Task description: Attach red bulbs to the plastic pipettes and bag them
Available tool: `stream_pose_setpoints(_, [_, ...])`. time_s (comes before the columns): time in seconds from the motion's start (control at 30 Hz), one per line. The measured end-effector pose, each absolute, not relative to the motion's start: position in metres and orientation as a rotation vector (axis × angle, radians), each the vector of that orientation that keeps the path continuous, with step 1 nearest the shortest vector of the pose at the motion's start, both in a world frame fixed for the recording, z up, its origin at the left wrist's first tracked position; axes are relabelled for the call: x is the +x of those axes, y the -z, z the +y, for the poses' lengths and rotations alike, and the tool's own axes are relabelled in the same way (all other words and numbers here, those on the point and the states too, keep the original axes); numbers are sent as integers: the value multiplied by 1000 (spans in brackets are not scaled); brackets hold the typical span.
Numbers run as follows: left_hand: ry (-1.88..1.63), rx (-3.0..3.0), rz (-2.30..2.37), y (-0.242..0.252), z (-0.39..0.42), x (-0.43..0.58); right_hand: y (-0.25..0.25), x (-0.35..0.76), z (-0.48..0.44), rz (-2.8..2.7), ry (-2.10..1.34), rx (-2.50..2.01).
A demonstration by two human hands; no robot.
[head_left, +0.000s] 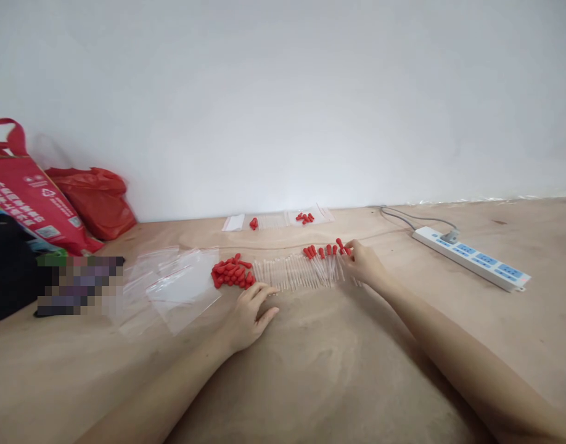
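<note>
Red bulbs (pixel 230 271), head view: loose pile on the wooden counter (pixel 311 376), at the left end of a side-by-side row of clear tubes (pixel 283 272). Toward the right end of the row, several tubes carry red bulbs at their far ends; those farther left are bare.

Right hand (pixel 365 264): at the row's right end, fingertips pinching a red bulb (pixel 340 243); exact grip partly hidden. Left hand (pixel 248 316): palm down just near the pile, fingers loosely spread, thumb apart, fingertips beside the near ends of the left tubes.

Left of the pile: overlapping clear zip bags (pixel 185 299). Far side, near the white wall (pixel 283 111): a clear packet (pixel 324 216) with more red bulbs. Right: white power strip (pixel 470 259), one grey plug (pixel 449 236) inserted. Far left: printed red bag (pixel 33 197) beside a plain red plastic bag (pixel 95 203).
</note>
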State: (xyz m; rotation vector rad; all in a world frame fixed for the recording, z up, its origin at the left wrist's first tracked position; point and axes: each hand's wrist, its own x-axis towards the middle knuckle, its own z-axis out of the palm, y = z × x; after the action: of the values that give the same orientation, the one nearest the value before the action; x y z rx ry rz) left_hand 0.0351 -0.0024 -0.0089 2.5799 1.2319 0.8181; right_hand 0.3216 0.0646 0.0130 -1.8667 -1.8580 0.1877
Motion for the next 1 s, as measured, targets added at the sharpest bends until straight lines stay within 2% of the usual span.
stream_pose_setpoints(0.3, [-802,2571,1217,9,-1,36,13,321,75,-1918,-131,-2005])
stream_pose_setpoints(1.0, [-808,2621,1222,9,-1,37,7,313,71,-1953,-160,-2201])
